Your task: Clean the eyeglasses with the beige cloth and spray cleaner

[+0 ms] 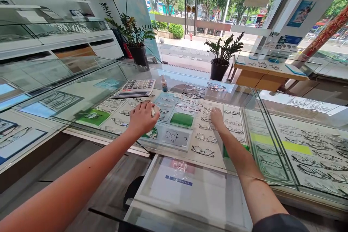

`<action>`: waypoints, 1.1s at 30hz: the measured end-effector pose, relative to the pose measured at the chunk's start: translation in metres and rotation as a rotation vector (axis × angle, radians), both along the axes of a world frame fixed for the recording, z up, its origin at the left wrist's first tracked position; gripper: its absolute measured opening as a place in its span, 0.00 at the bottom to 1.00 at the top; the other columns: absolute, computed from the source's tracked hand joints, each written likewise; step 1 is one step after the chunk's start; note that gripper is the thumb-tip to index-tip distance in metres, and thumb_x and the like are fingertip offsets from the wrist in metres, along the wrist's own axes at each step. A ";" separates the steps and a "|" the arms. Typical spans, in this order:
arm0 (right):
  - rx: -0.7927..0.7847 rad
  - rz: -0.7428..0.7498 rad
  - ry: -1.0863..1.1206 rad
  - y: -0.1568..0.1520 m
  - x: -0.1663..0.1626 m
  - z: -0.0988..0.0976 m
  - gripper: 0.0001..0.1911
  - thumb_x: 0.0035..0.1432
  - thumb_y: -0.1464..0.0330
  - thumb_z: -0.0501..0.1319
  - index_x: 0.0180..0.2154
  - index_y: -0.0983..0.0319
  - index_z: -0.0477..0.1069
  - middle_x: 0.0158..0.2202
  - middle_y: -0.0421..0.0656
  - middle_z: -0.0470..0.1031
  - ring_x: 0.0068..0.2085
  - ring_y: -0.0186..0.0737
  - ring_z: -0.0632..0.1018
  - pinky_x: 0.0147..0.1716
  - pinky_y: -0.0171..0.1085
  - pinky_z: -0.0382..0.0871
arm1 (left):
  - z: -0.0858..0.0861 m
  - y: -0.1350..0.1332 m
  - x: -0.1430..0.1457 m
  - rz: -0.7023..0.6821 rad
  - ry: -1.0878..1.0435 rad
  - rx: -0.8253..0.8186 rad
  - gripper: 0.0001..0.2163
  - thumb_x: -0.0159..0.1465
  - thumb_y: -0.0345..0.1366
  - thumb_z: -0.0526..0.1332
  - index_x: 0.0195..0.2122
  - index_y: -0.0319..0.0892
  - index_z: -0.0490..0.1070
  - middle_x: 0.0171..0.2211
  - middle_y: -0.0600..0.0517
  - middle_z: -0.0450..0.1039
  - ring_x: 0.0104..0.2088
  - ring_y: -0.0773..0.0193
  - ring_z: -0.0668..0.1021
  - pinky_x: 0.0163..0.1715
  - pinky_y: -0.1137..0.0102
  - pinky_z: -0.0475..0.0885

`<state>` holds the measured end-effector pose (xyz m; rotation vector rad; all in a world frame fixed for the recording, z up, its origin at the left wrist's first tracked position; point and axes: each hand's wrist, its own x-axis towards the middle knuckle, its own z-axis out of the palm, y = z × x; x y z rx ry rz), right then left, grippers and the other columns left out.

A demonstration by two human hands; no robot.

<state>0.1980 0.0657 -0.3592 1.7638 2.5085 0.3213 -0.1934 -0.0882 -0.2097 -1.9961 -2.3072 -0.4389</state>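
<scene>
My left hand (pixel 141 116) is closed on a small white wad, perhaps a cloth or tissue (pixel 153 111), and presses it on the glass top of a display counter (pixel 114 79). My right hand (pixel 216 116) lies flat on the same glass farther right, fingers stretched forward, holding nothing. Under the glass lie rows of eyeglass frames (pixel 202 150) on white and green cards (pixel 181 119). A grey calculator (pixel 135 88) and a small spray bottle (pixel 164 83) stand on the glass beyond my left hand.
A second glass case with more eyeglass frames (pixel 312 152) joins on the right. Two potted plants (pixel 136 40) (pixel 221 56) stand behind the counter. An open drawer with papers (pixel 187 188) sits below, near me. Shelves line the left wall.
</scene>
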 end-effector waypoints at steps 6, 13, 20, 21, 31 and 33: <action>-0.076 -0.014 -0.022 0.020 -0.005 -0.005 0.20 0.72 0.60 0.68 0.59 0.63 0.75 0.62 0.52 0.77 0.59 0.51 0.80 0.59 0.55 0.78 | 0.004 -0.002 0.002 0.017 0.010 -0.029 0.26 0.73 0.51 0.51 0.67 0.46 0.68 0.75 0.41 0.62 0.74 0.39 0.63 0.69 0.42 0.61; -0.138 -0.048 -0.009 0.018 -0.010 0.015 0.20 0.72 0.59 0.67 0.59 0.61 0.76 0.62 0.51 0.77 0.59 0.51 0.80 0.60 0.55 0.77 | 0.007 -0.004 0.002 -0.003 0.005 -0.067 0.29 0.74 0.53 0.47 0.70 0.44 0.65 0.77 0.38 0.58 0.75 0.39 0.61 0.69 0.39 0.60; -0.149 -0.007 0.092 -0.024 -0.024 0.045 0.15 0.75 0.67 0.59 0.53 0.64 0.81 0.59 0.57 0.79 0.62 0.56 0.75 0.65 0.53 0.64 | 0.008 -0.003 0.005 0.002 -0.013 -0.050 0.29 0.73 0.53 0.48 0.69 0.44 0.67 0.76 0.38 0.60 0.75 0.38 0.62 0.68 0.40 0.60; -0.162 0.010 0.104 -0.034 -0.026 0.047 0.16 0.75 0.69 0.57 0.53 0.64 0.82 0.59 0.59 0.79 0.62 0.57 0.75 0.64 0.52 0.63 | 0.009 -0.002 0.006 0.007 -0.016 -0.051 0.29 0.73 0.52 0.48 0.69 0.44 0.67 0.76 0.37 0.60 0.74 0.37 0.62 0.68 0.40 0.60; -0.343 0.164 0.113 -0.158 -0.017 0.036 0.17 0.73 0.56 0.61 0.46 0.57 0.85 0.54 0.51 0.82 0.57 0.52 0.76 0.52 0.44 0.62 | 0.004 0.005 0.005 -0.003 -0.036 -0.030 0.30 0.72 0.53 0.49 0.69 0.43 0.68 0.73 0.35 0.63 0.72 0.33 0.64 0.68 0.38 0.60; -0.376 0.195 0.096 -0.176 -0.018 0.029 0.16 0.70 0.54 0.65 0.44 0.56 0.86 0.53 0.50 0.82 0.56 0.52 0.77 0.53 0.44 0.62 | 0.004 0.005 0.006 -0.001 -0.036 -0.019 0.30 0.71 0.53 0.49 0.68 0.43 0.68 0.73 0.36 0.64 0.72 0.34 0.64 0.67 0.38 0.61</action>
